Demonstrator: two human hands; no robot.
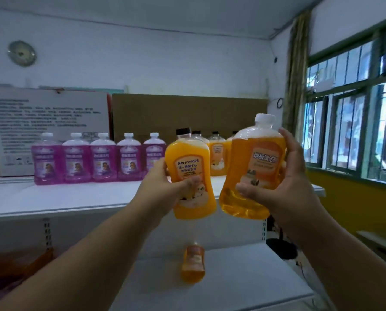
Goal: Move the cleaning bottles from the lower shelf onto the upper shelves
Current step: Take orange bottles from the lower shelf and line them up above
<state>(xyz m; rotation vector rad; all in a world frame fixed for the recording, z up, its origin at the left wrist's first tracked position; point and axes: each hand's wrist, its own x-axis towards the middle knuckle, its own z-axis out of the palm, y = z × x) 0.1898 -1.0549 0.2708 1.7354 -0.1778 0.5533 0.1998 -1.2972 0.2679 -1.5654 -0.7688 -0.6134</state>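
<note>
My left hand (165,189) grips an orange bottle with a black cap (190,167), held tilted above the front edge of the upper shelf (75,200). My right hand (286,182) holds a second orange bottle with a white cap (257,158) beside it, also tilted. The two bottles nearly touch at their bases. Behind them, several orange bottles (217,158) stand on the upper shelf, and a row of several purple bottles (102,160) stands to their left. One orange bottle (193,263) remains upright on the lower shelf (243,277).
A white printed board (50,122) and brown cardboard (187,113) lean against the wall behind the upper shelf. Orange material (14,268) lies at the lower left. Barred windows (353,108) fill the right wall. A dark round object (281,248) sits right of the shelf.
</note>
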